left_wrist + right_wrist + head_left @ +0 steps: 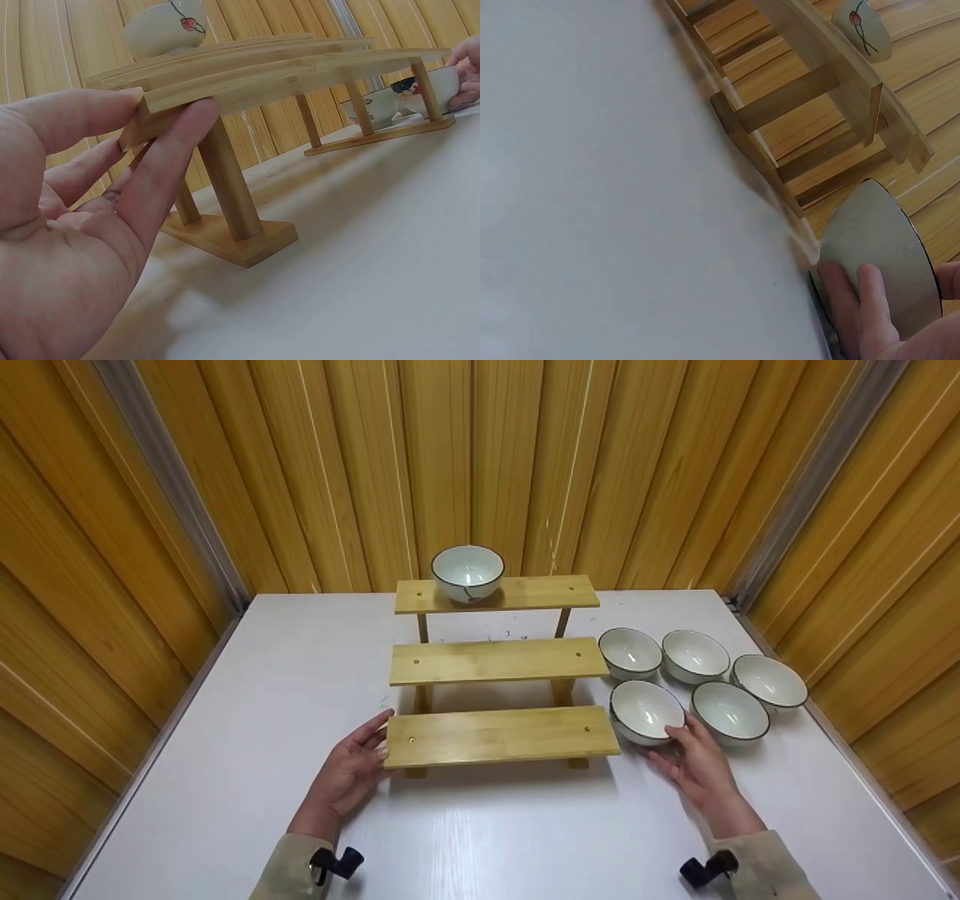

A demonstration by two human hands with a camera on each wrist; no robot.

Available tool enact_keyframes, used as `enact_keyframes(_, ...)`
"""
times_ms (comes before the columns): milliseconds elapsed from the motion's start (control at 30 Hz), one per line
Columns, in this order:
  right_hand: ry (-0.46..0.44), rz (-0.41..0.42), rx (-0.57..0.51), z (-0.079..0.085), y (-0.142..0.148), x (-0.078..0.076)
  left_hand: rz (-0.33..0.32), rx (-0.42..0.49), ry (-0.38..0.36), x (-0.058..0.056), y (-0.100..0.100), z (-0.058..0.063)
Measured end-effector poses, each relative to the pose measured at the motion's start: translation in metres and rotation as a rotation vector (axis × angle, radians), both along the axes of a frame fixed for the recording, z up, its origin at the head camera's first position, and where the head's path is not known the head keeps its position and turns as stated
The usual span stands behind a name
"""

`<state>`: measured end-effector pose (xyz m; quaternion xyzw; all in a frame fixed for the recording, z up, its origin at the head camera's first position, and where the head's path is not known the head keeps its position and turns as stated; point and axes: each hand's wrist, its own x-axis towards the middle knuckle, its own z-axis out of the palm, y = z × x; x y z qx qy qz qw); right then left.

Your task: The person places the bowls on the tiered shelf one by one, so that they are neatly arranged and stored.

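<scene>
A three-tier wooden stand (502,739) stands mid-table. My left hand (349,771) holds the left end of its lowest shelf; in the left wrist view, fingertips (201,112) touch the shelf's edge and underside. At the right, my right hand (703,769) grips a white, dark-rimmed bowl (643,709), the thumb over its rim. The right wrist view shows fingers spread against the outside of that bowl (874,240). Whether it touches the table cannot be told. Another bowl (468,574), with a red flower design, sits upright left of centre on the top shelf.
Several matching bowls stand upright close together at the right, among them a bowl (730,712) beside my right hand and one (630,652) near the middle shelf's end. Corrugated wood-patterned walls (510,472) enclose the white table (262,697) at back and sides.
</scene>
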<state>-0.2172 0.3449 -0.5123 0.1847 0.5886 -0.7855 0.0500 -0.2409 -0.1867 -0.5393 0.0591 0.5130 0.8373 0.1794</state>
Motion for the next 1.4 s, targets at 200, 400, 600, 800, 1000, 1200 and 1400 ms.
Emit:
enact_keyframes(200, 0.021, -0.008, 0.001, 0.012, -0.002, 0.005, 0.001, -0.001, 0.007, 0.001, -0.001, 0.000)
enact_keyframes(400, 0.152, 0.005, -0.046, 0.032, 0.001, 0.009, 0.013, -0.012, 0.006, 0.000, -0.001, -0.001)
enact_keyframes(600, 0.291, 0.040, -0.134, 0.057, 0.002, 0.006, 0.027, -0.013, 0.002, -0.001, 0.000, -0.001)
enact_keyframes(800, 0.336, 0.061, -0.171, 0.089, -0.003, -0.007, 0.040, -0.031, -0.005, -0.001, 0.001, -0.002)
enact_keyframes(1000, 0.316, 0.054, -0.140, 0.116, -0.014, -0.024, 0.041, -0.041, -0.003, -0.002, 0.000, -0.002)
enact_keyframes(1200, 0.333, 0.081, -0.161, 0.133, -0.031, -0.052, 0.035, -0.043, 0.005, -0.002, 0.000, -0.002)
enact_keyframes(1400, 0.344, 0.121, -0.116, 0.143, -0.055, -0.081, 0.019, -0.002, 0.009, -0.001, 0.000, -0.004)
